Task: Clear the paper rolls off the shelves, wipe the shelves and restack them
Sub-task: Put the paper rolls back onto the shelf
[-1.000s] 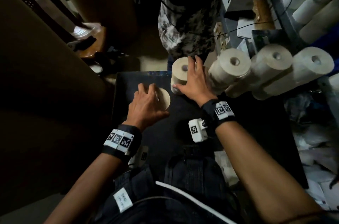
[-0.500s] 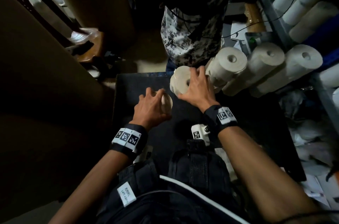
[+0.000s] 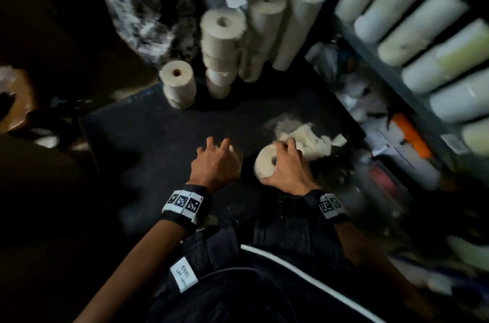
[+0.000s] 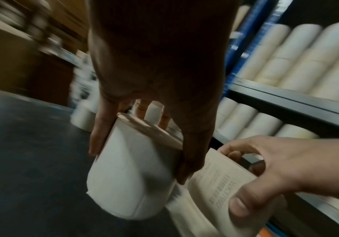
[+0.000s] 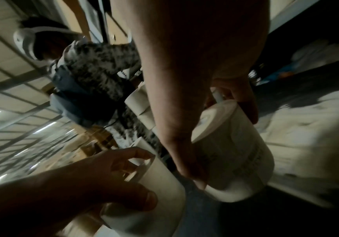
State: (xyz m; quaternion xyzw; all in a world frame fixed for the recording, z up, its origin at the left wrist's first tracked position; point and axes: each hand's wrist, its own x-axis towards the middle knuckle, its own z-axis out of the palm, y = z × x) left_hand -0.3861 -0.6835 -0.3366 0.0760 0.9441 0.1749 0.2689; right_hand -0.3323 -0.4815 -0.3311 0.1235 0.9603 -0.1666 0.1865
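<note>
Rolls [image 3: 412, 31] in rows on shelf [image 3: 381, 76]

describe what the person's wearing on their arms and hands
Both hands, left and right, are bare, with no gloves, and the forearms show no sleeves. Each wrist carries a black strap, left and right, bearing white tags printed with square black-and-white marker codes.
</note>
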